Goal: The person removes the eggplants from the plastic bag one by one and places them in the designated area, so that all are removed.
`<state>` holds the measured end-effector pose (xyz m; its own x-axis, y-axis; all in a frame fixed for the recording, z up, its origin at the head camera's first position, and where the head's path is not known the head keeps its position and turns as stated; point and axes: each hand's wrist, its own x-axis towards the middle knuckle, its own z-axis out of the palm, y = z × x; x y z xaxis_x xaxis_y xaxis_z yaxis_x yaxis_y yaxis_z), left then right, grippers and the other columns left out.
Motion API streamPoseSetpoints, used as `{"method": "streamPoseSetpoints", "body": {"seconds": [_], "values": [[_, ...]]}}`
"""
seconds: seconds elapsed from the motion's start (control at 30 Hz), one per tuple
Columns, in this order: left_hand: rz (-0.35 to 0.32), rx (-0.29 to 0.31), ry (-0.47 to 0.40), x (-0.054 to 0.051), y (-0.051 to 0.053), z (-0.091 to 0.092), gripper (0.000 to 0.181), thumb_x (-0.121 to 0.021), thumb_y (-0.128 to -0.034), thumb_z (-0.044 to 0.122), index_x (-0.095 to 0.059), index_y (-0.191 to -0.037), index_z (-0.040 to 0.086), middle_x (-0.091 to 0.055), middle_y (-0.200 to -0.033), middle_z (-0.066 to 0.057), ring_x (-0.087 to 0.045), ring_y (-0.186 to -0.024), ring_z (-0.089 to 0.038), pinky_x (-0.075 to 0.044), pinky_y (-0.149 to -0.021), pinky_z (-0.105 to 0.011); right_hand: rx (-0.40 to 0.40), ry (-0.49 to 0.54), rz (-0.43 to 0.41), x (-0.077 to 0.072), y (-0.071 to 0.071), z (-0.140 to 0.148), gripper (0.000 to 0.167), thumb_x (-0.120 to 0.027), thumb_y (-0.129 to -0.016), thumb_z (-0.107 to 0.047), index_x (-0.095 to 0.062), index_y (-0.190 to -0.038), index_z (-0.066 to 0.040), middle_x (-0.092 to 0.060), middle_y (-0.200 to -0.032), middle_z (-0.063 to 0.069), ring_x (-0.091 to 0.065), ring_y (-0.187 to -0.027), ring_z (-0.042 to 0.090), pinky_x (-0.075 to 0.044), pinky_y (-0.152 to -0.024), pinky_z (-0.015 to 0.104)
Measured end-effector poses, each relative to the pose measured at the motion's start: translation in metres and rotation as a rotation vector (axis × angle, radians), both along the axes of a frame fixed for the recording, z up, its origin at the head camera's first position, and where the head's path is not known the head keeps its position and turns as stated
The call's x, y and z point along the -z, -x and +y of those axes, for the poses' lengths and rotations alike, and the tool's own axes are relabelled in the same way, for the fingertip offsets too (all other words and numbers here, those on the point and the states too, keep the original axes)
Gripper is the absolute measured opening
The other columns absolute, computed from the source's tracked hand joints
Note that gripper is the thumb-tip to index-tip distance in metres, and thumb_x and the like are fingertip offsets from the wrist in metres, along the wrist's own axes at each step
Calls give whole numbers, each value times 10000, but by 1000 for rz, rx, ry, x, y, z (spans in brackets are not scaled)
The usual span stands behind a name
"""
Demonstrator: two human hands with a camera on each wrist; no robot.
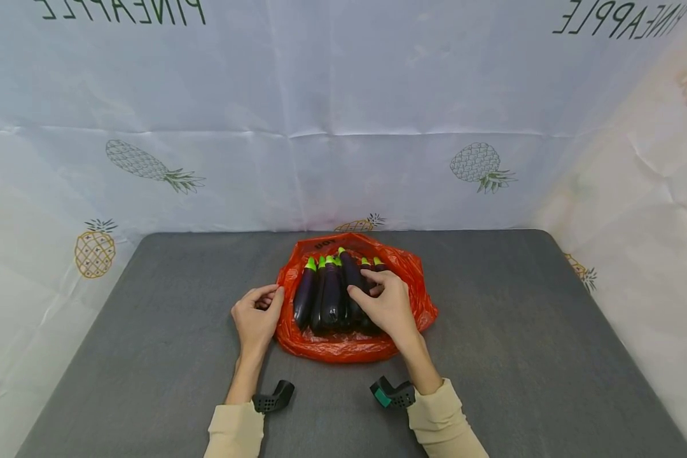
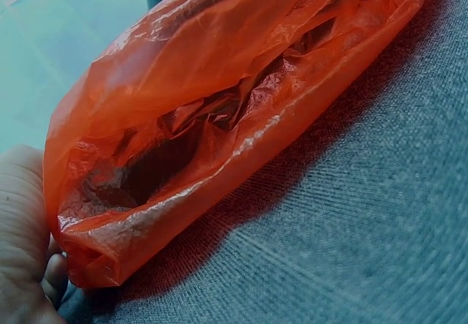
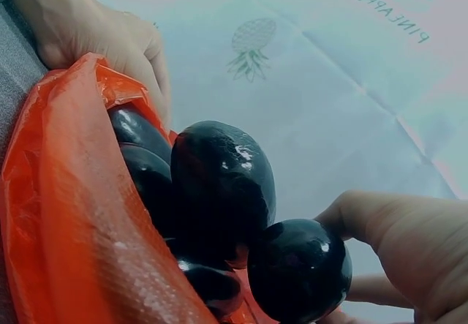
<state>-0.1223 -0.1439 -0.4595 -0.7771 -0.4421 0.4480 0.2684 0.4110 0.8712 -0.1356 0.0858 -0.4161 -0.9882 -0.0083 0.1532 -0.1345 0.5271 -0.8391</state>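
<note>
Several dark purple eggplants [image 1: 332, 299] with green tips lie side by side in an opened red plastic bag [image 1: 343, 353]. At the bag's left edge, the left hand [image 1: 257, 318] pinches the plastic; the left wrist view shows that hand [image 2: 22, 229] at a gathered corner of the bag [image 2: 205, 200]. Over the right part of the pile, the right hand [image 1: 392, 308] has its thumb and fingers apart. In the right wrist view this hand [image 3: 417, 247] holds an eggplant [image 3: 300, 269] between thumb and fingers, beside other eggplants [image 3: 223, 181]. Its lower fingers are partly hidden.
The bag lies on a grey table [image 1: 509, 356], near its back edge. Behind and beside the table hangs a white cloth [image 1: 343, 95] printed with pineapples. Black bands [image 1: 273, 397] are on both wrists.
</note>
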Motion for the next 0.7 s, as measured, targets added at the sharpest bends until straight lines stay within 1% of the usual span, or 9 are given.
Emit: {"method": "streamPoseSetpoints", "body": {"seconds": [0.13, 0.33, 0.5, 0.7], "values": [[-3, 1, 0, 1, 0, 0, 48, -780, -825, -74, -761, -825, -118, -694, -702, -244, -512, -597, -8, -400, -591, -43, 8, 9, 9, -3, 0, 1, 420, -819, -854, -211, -743, -1233, -46, -731, -1156, 173, -689, -843, 273, -592, -727, 373], [11, 14, 0, 0, 0, -1, 44, -773, -833, -76, -762, -833, -119, -693, -707, -251, -523, -599, -31, -415, -593, -58, 9, 42, 26, -12, -1, 5, 442, -818, -859, -214, -729, -1266, -66, -719, -1188, 172, -674, -876, 288, -563, -727, 368], [25, 19, 7, 0, -1, 0, 63, -769, -841, -69, -759, -838, -131, -691, -703, -253, -526, -599, -41, -418, -594, -63, 19, 57, 54, -18, -3, 12, 451, -817, -866, -212, -719, -1288, -84, -710, -1191, 154, -668, -895, 274, -535, -721, 324], [32, 20, 8, 1, -1, -1, 66, -771, -838, -69, -757, -840, -134, -690, -701, -252, -527, -598, -43, -420, -593, -68, 69, 77, 88, -26, -2, 27, 461, -819, -863, -196, -713, -1298, -87, -691, -1226, 154, -669, -924, 293, -514, -653, 239]]}}
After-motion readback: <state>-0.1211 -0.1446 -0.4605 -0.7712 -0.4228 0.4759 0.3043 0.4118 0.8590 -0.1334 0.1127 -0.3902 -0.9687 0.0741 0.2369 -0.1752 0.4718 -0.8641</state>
